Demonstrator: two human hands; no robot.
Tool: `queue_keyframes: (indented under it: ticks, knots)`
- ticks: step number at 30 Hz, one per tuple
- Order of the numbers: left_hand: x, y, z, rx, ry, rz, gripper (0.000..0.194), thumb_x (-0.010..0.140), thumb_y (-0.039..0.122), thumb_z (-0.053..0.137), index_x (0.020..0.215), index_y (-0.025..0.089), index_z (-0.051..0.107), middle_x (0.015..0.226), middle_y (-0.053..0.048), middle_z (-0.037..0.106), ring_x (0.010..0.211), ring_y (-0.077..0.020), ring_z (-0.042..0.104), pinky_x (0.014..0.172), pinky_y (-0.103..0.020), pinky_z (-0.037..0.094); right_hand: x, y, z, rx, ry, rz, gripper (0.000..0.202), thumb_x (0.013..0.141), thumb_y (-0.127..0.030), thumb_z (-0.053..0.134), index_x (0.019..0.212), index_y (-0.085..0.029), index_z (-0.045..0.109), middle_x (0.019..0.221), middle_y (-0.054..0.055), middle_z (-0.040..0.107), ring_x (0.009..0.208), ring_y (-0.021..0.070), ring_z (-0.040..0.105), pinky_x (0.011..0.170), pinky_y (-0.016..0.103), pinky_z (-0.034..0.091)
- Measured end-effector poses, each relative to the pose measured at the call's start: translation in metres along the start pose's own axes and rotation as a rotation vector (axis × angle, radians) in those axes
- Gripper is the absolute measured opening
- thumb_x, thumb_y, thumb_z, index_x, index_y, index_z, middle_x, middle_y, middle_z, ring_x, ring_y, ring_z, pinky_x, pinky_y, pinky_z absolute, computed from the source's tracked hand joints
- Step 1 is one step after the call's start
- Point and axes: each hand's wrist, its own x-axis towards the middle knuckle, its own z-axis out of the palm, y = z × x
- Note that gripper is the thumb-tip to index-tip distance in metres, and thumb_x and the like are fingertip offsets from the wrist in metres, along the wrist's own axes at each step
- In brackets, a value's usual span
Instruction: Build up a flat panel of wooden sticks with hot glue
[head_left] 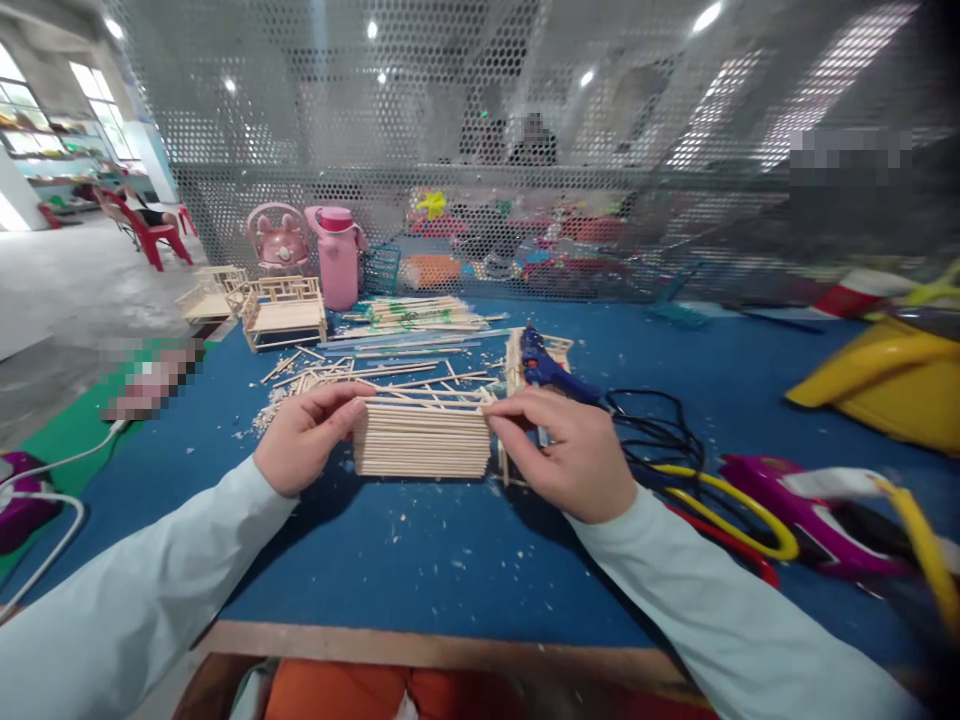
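Between my two hands stands a panel of thin wooden sticks (421, 440), laid side by side in rows and tilted toward me. My left hand (309, 432) pinches its upper left corner between thumb and fingers. At the upper right corner, my right hand (568, 445) pinches the panel's edge the same way. Just behind my right hand, a blue glue gun (546, 365) rests on a small wooden stick frame (514, 352). Loose and broken sticks (307, 378) lie scattered behind the panel. Whether glue is on the panel cannot be made out.
Small stick-built furniture models (285, 312), a pink bottle (337, 258) and a bundle of sticks (416, 313) stand at the back by a perforated metal screen (300, 110). Black cable (664, 425), a purple-and-white tool (817, 520) and a yellow object (892, 380) lie right.
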Motion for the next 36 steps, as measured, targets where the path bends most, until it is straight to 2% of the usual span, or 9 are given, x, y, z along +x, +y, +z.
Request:
queue_keyframes:
  ticks: [10, 15, 18, 20, 23, 24, 26, 30, 36]
  knots:
    - [0.0, 0.005, 0.001, 0.05, 0.015, -0.031, 0.047, 0.064, 0.054, 0.065, 0.089, 0.014, 0.068, 0.082, -0.007, 0.068, 0.07, -0.0153, 0.057, 0.057, -0.024, 0.048, 0.0, 0.002, 0.001, 0.077, 0.016, 0.062, 0.012, 0.074, -0.011, 0.052, 0.068, -0.018, 0.06, 0.067, 0.003, 0.067, 0.062, 0.0132, 0.062, 0.06, 0.024, 0.048]
    - [-0.001, 0.003, 0.0, 0.075, 0.018, -0.007, 0.045, 0.066, 0.052, 0.065, 0.088, 0.014, 0.068, 0.08, -0.007, 0.067, 0.066, -0.0146, 0.057, 0.056, -0.023, 0.049, 0.002, 0.001, -0.003, 0.071, 0.047, 0.164, 0.009, 0.073, -0.012, 0.051, 0.071, -0.018, 0.056, 0.061, -0.001, 0.06, 0.054, 0.0108, 0.055, 0.053, 0.022, 0.045]
    - [-0.002, 0.001, 0.0, 0.08, 0.01, -0.001, 0.044, 0.068, 0.052, 0.064, 0.09, 0.014, 0.067, 0.079, -0.006, 0.067, 0.066, -0.0145, 0.057, 0.055, -0.023, 0.049, 0.005, 0.02, -0.014, -0.025, 0.156, 0.294, 0.01, 0.071, -0.012, 0.049, 0.072, -0.021, 0.054, 0.063, -0.001, 0.058, 0.056, 0.012, 0.054, 0.056, 0.024, 0.045]
    - [-0.002, 0.001, 0.0, 0.077, 0.014, -0.011, 0.045, 0.068, 0.052, 0.064, 0.091, 0.014, 0.067, 0.081, -0.007, 0.067, 0.067, -0.0149, 0.058, 0.055, -0.023, 0.049, 0.007, 0.043, -0.022, -0.136, 0.17, 0.386, 0.017, 0.068, -0.01, 0.046, 0.076, -0.021, 0.057, 0.069, 0.001, 0.062, 0.062, 0.0144, 0.057, 0.06, 0.026, 0.047]
    - [-0.002, 0.002, 0.001, 0.069, 0.029, -0.034, 0.046, 0.067, 0.052, 0.064, 0.092, 0.014, 0.067, 0.086, -0.008, 0.068, 0.072, -0.0167, 0.06, 0.055, -0.023, 0.05, 0.007, 0.077, -0.028, -0.293, -0.087, 0.449, 0.037, 0.061, -0.009, 0.048, 0.094, -0.018, 0.061, 0.096, 0.009, 0.065, 0.083, 0.0223, 0.061, 0.071, 0.033, 0.049]
    - [-0.001, 0.002, 0.001, 0.07, 0.029, -0.035, 0.046, 0.067, 0.052, 0.064, 0.093, 0.014, 0.067, 0.087, -0.008, 0.068, 0.073, -0.017, 0.06, 0.055, -0.023, 0.05, 0.007, 0.086, -0.027, -0.309, -0.192, 0.464, 0.041, 0.06, -0.01, 0.049, 0.099, -0.017, 0.061, 0.101, 0.01, 0.066, 0.087, 0.0239, 0.061, 0.074, 0.034, 0.049]
    - [-0.001, 0.001, 0.001, 0.087, 0.027, -0.017, 0.045, 0.069, 0.051, 0.062, 0.094, 0.014, 0.066, 0.089, -0.008, 0.069, 0.074, -0.0167, 0.061, 0.055, -0.022, 0.05, 0.005, 0.097, -0.022, -0.312, -0.306, 0.482, 0.045, 0.058, -0.012, 0.053, 0.102, -0.016, 0.062, 0.104, 0.011, 0.066, 0.091, 0.0252, 0.061, 0.076, 0.034, 0.049]
    - [-0.002, -0.006, -0.001, 0.204, 0.037, 0.114, 0.043, 0.077, 0.046, 0.056, 0.102, 0.013, 0.065, 0.091, -0.009, 0.069, 0.074, -0.0171, 0.062, 0.057, -0.024, 0.051, 0.002, 0.106, -0.012, -0.335, -0.304, 0.525, 0.049, 0.059, -0.014, 0.055, 0.108, -0.014, 0.06, 0.106, 0.012, 0.066, 0.092, 0.0249, 0.061, 0.076, 0.032, 0.048]
    - [-0.001, -0.017, -0.007, 0.494, 0.081, 0.313, 0.029, 0.08, 0.036, 0.054, 0.101, 0.021, 0.069, 0.1, -0.005, 0.071, 0.088, -0.0201, 0.065, 0.073, -0.028, 0.054, 0.001, 0.116, -0.006, -0.341, -0.293, 0.597, 0.043, 0.064, -0.02, 0.055, 0.105, -0.016, 0.063, 0.102, 0.012, 0.068, 0.085, 0.0242, 0.063, 0.067, 0.03, 0.048]
